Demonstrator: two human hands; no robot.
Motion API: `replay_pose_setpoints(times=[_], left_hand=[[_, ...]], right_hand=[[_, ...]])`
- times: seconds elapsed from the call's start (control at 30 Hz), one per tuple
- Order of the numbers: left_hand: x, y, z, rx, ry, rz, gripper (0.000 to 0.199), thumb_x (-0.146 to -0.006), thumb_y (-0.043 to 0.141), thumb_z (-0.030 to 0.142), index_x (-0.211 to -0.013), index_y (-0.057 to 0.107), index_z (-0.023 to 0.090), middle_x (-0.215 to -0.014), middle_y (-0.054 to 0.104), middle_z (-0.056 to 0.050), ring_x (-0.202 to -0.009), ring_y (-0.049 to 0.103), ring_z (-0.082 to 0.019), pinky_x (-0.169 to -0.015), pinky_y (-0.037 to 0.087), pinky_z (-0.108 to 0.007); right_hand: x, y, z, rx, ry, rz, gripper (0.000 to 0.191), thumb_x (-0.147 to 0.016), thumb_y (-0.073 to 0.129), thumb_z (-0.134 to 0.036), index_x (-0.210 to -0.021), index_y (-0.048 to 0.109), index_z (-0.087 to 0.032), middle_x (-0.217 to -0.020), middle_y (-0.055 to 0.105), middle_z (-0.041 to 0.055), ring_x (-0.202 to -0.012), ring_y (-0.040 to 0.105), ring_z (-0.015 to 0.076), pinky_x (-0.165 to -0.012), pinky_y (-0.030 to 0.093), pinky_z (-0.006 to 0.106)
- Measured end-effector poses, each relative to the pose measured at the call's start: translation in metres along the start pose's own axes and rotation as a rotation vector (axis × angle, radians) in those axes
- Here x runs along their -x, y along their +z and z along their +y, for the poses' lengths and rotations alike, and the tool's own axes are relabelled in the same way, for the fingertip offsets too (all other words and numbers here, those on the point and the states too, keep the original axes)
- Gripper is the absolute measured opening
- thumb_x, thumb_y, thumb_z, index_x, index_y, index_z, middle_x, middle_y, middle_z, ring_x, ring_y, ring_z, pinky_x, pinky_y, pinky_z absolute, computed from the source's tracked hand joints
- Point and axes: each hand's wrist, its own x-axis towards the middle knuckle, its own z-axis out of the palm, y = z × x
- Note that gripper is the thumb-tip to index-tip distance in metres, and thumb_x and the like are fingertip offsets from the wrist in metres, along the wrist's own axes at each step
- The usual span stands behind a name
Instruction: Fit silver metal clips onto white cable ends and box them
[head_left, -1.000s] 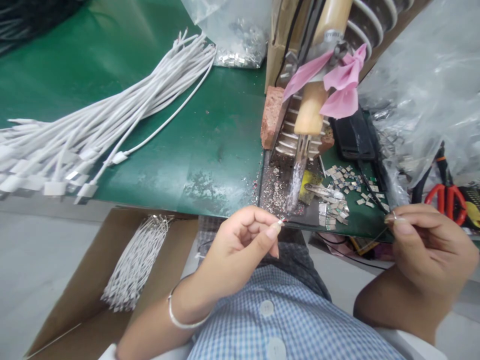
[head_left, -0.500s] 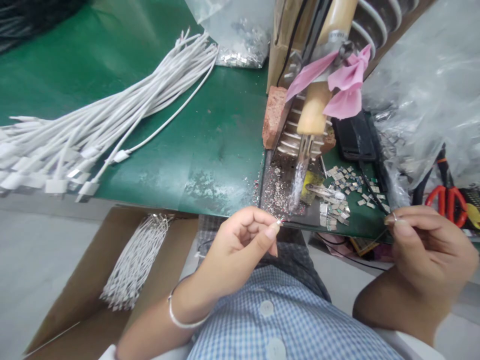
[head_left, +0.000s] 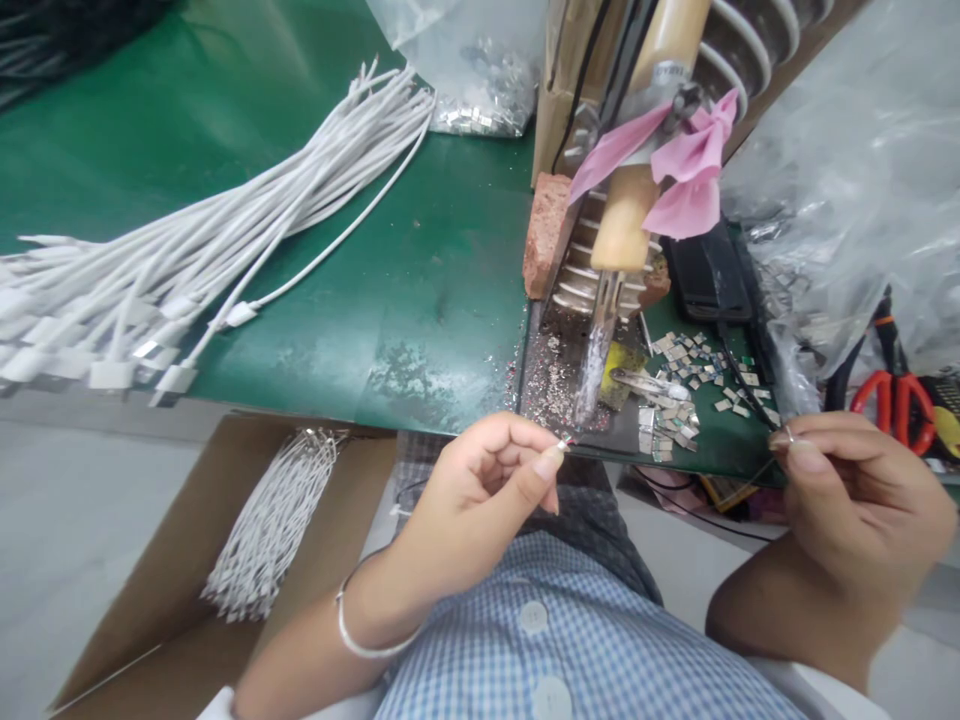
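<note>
My left hand (head_left: pixel 487 495) pinches the end of a white cable (head_left: pixel 562 445), its tiny coloured wires showing just past the fingertips. That end is at the table edge, below the tip of a soldering iron (head_left: pixel 596 365) with a wooden handle, which points downward. My right hand (head_left: pixel 855 500) is closed at the right, thumb against forefinger, on a thin strand of wire (head_left: pixel 763 468). Between the hands, small metal connectors (head_left: pixel 666 425) lie on the table. Pink cloth (head_left: pixel 694 180) is tied round the iron's mount.
White cables (head_left: pixel 300 190) lie across the green table (head_left: pixel 442 260). More cables (head_left: pixel 274 525) rest in a cardboard box (head_left: pixel 161 570) below. A brick (head_left: pixel 547 235) stands beside the coil holder. Red-handled pliers (head_left: pixel 892 405), a phone (head_left: pixel 709 275) and plastic bags (head_left: pixel 825 180) are at the right.
My left hand has shifted very slightly to the right with the cable end. My right hand has stayed nearly still.
</note>
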Motion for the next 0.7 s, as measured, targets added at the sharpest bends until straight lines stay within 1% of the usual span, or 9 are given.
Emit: replay_pose_setpoints(times=[0.1, 0.23, 0.37, 0.53, 0.7], left_hand=[[-0.0001, -0.0001, 0.0007, -0.005, -0.010, 0.005, 0.008, -0.090, 0.063, 0.027, -0.089, 0.062, 0.019, -0.061, 0.063, 0.003, -0.049, 0.053, -0.007, -0.046, 0.041, -0.018], [0.0009, -0.0006, 0.0014, -0.019, -0.020, 0.017, 0.010, -0.089, 0.064, 0.028, -0.089, 0.062, 0.018, -0.060, 0.063, 0.003, -0.049, 0.053, -0.008, -0.046, 0.041, -0.018], [0.0021, -0.0010, -0.0002, -0.004, -0.008, 0.012, 0.006, -0.090, 0.063, 0.025, -0.090, 0.062, 0.018, -0.060, 0.063, 0.003, -0.050, 0.054, -0.007, -0.047, 0.041, -0.017], [0.0022, -0.0017, -0.0026, 0.018, 0.009, -0.005, 0.004, -0.092, 0.061, 0.022, -0.091, 0.062, 0.019, -0.062, 0.064, 0.004, -0.051, 0.053, -0.005, -0.048, 0.041, -0.015], [0.0012, -0.0026, -0.0032, 0.031, 0.018, -0.019, 0.003, -0.092, 0.060, 0.020, -0.093, 0.063, 0.019, -0.063, 0.065, 0.005, -0.052, 0.053, -0.004, -0.049, 0.041, -0.012]], right_hand=[[-0.0002, -0.0018, 0.0018, -0.005, -0.021, -0.028, 0.010, -0.071, 0.068, -0.013, -0.074, 0.068, -0.022, -0.069, 0.062, 0.0011, -0.062, 0.055, 0.0183, -0.054, 0.040, 0.031], [-0.0011, -0.0044, 0.0059, 0.000, -0.026, -0.026, 0.008, -0.071, 0.068, -0.014, -0.073, 0.068, -0.022, -0.068, 0.063, 0.0011, -0.061, 0.056, 0.0186, -0.055, 0.040, 0.031], [-0.0008, -0.0040, 0.0050, -0.010, -0.034, -0.032, 0.010, -0.070, 0.069, -0.013, -0.074, 0.068, -0.022, -0.069, 0.063, 0.0015, -0.062, 0.055, 0.0184, -0.055, 0.040, 0.031], [0.0010, -0.0003, 0.0001, 0.002, 0.012, 0.003, 0.008, -0.072, 0.068, -0.014, -0.073, 0.068, -0.022, -0.070, 0.062, 0.0021, -0.064, 0.055, 0.0188, -0.057, 0.041, 0.032], [0.0013, -0.0010, 0.0017, 0.009, -0.008, -0.006, 0.007, -0.072, 0.069, -0.016, -0.072, 0.067, -0.022, -0.068, 0.061, 0.0021, -0.062, 0.055, 0.0187, -0.055, 0.040, 0.032]])
